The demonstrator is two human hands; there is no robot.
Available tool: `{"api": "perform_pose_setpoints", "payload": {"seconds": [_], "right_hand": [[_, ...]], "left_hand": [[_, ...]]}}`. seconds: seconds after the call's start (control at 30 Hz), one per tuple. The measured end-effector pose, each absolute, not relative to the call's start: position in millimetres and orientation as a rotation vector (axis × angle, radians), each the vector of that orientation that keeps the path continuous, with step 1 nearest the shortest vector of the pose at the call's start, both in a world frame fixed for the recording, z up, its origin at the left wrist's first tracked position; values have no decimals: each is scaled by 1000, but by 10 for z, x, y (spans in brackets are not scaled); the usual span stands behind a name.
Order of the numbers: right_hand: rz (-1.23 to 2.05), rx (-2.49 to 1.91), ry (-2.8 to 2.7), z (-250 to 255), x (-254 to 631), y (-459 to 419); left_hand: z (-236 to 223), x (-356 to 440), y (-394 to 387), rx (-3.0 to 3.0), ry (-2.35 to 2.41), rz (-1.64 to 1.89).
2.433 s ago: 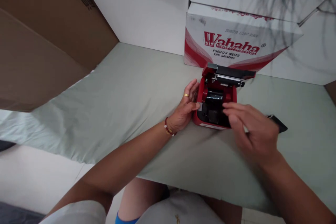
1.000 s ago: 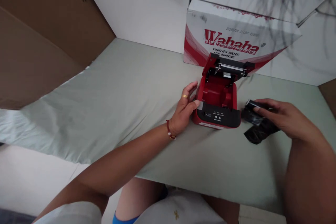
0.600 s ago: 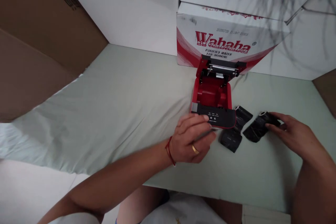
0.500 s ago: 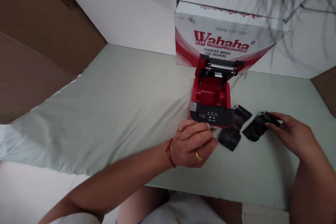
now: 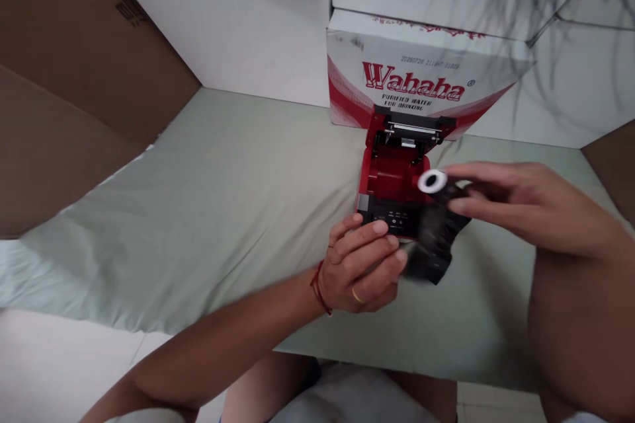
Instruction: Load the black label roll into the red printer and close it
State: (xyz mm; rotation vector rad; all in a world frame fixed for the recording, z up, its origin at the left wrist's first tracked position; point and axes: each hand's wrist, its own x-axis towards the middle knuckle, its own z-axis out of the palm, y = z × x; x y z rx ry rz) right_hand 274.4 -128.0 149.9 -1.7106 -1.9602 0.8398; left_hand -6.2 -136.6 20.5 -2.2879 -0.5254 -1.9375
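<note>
A small red and black printer [image 5: 368, 175], apparently a receipt or label printer, stands on the cloth with its lid tipped back and its red paper bay exposed. My left hand [image 5: 364, 264] grips its black front panel, fingertips over the front edge. In my right hand [image 5: 526, 201], pinched between thumb and fingers, is a paper roll [image 5: 431, 182] with a white ring-shaped end and black wrapping, held just right of the bay. Its black wrapping hangs down, blurred. Below it, another black-wrapped piece [image 5: 429, 268] lies on the cloth, partly covered.
A white and red Wahaha water carton [image 5: 421, 79] stands right behind the printer. White boxes [image 5: 248, 26] line the back, and a large brown carton [image 5: 89, 53] is on the left. Pale green cloth [image 5: 238, 198] covers the table. Dark hair strands hang at upper right.
My right hand has lifted the right-hand black-wrapped roll off the cloth and carried it left to the printer. My left hand's fingers have shifted slightly up over the front panel.
</note>
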Motion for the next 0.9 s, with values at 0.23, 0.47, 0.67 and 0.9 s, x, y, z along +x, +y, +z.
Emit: {"api": "perform_pose_setpoints", "payload": {"seconds": [0.23,0.47,0.67,0.9], "right_hand": [[90,-2032,-2483,1380,1817,-735],[-25,-2185,-2562,1349,1650,-632],[20,-2215,-2520,1263,1644,-590],[289,-1619,-1922,1487,2125,-936]], "left_hand": [[284,-141,-1386,-2486,-552,-1582],[289,-161,-1413,-2504,-709,-1510],[297,-110,-1351,-2595,-855,-1328],[301,-191,-1350,-2610,-703,-1390]]}}
